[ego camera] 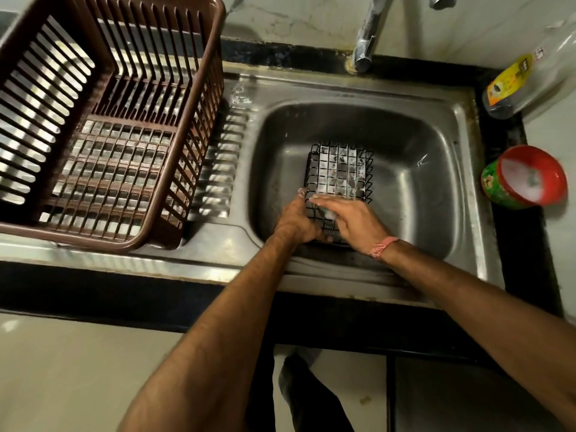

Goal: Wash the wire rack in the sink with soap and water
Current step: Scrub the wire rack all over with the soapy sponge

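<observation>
yellow label on clear bottle blurred, green tub print unreadable, no legible text

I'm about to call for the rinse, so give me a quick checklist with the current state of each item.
1. Wire rack inside the sink: ok.
2. Left hand gripping the rack's near edge: ok.
3. Right hand flat on the rack over a sudsy green scrubber: ok.
4. Suds across the rack's grid: ok.
5. Water running from the tap: not ok, no stream visible.
6. Brown dish basket on the drainboard has room for the rack: ok.
</observation>
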`<move>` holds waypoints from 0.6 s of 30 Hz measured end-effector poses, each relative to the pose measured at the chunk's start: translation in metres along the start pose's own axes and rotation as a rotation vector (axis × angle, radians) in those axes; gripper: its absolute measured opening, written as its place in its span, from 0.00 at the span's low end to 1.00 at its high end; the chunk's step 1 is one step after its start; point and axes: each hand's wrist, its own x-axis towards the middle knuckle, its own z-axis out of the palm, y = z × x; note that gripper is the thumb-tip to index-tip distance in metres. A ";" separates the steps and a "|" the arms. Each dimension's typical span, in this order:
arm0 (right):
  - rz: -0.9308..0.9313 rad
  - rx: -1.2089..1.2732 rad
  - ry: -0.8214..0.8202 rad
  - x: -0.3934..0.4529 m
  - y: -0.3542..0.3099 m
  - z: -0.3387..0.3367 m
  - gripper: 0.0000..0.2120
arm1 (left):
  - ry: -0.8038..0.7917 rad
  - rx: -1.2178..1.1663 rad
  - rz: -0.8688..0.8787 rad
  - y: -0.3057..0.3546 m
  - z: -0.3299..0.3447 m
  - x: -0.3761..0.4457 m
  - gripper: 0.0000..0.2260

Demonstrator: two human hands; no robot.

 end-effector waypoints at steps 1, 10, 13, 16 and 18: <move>-0.001 0.001 0.025 -0.004 0.000 -0.002 0.34 | -0.012 -0.029 -0.001 0.000 0.000 0.001 0.66; 0.219 0.174 -0.128 0.001 -0.008 -0.017 0.16 | 0.033 -0.016 0.031 -0.005 0.007 0.009 0.63; 0.233 0.167 -0.200 0.005 -0.002 -0.029 0.20 | 0.043 -0.011 0.034 -0.004 0.008 0.008 0.64; 0.279 0.087 -0.043 0.025 0.017 -0.040 0.22 | 0.022 -0.040 0.006 -0.004 0.008 0.010 0.63; 0.354 0.009 0.093 0.040 0.025 -0.045 0.21 | 0.045 -0.033 -0.001 -0.007 0.010 0.013 0.65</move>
